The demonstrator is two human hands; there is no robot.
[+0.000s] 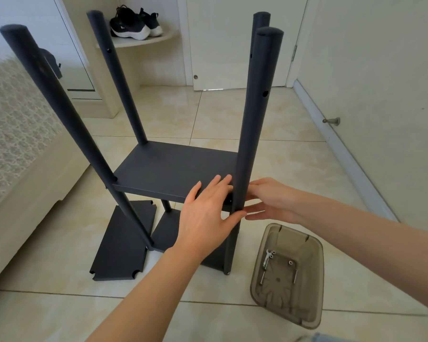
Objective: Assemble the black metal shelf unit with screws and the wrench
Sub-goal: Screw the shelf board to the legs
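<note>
The left hand (208, 213), fingers straight, is pressing the middle shelf (163, 169) toward the near right post (255, 124) while the right hand (274, 201), fingers spread, is steadying that post. This corner is probably awaiting fastening, calling for a screw (295, 274) and the wrench (265, 260) from the bin (314, 255) nearby.

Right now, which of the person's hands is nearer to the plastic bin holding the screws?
Right. The right hand is on the bin's side of the front post; the left hand rests on the post's far side.
</note>
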